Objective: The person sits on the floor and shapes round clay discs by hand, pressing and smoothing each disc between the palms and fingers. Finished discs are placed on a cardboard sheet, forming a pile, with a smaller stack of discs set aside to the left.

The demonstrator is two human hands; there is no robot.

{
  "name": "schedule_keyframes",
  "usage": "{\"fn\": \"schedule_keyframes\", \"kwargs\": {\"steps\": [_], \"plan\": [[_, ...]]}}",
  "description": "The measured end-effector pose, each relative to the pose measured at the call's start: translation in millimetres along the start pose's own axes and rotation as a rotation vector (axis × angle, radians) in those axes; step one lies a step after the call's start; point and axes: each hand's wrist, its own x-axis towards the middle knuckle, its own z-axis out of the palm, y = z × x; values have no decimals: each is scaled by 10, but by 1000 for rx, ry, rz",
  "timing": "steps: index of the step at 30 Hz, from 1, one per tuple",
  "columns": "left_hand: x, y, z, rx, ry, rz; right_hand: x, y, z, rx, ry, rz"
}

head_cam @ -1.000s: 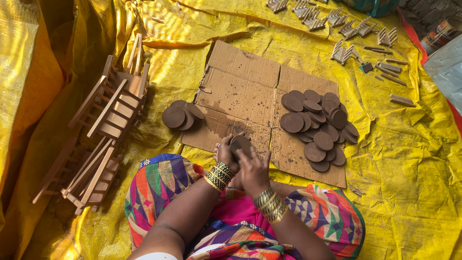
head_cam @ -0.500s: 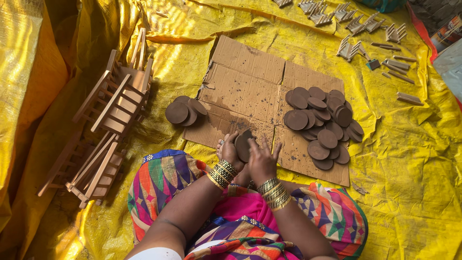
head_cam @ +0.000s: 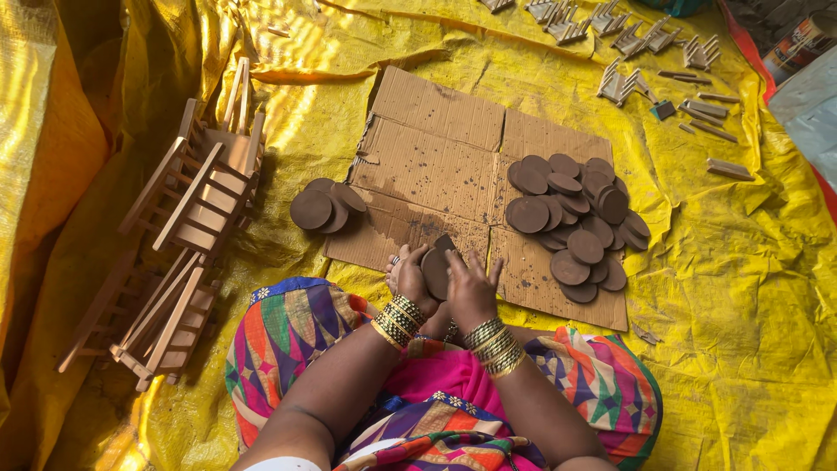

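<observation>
While both hands close around one dark brown disc, the work at this moment appears to be a shaping or smoothing of that single piece, held upright on edge between the palms just above the near edge of the flattened cardboard sheet. The left hand cups the disc from its left face, with fingers curled behind it, and the right hand presses on the opposite side, fingers spread along the rim; the two hands sit close together, clamped on the disc, with stacked gold bangles at both wrists. To do this well, I would judge that pressure should be even from both palms, so the disc stays round and flat, and that the thumbs should support the rim rather than dig into the face. Turning it a little at a time would let each part of the edge get the same treatment. A large heap of brown discs lies on the right part of the cardboard, and a smaller pile of discs rests on the yellow tarpaulin just left of it. Small wooden chair frames lie stacked farther left, well apart from the hands.
</observation>
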Motion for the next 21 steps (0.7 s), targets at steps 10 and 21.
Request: {"fn": "schedule_keyframes", "kwargs": {"steps": [10,21], "plan": [[-45,67,107,131,142,125,-25,42,63,-20,20,4],[30,92,-26,19,-93,-1,2,-67,58,-35,-57,-73]]}}
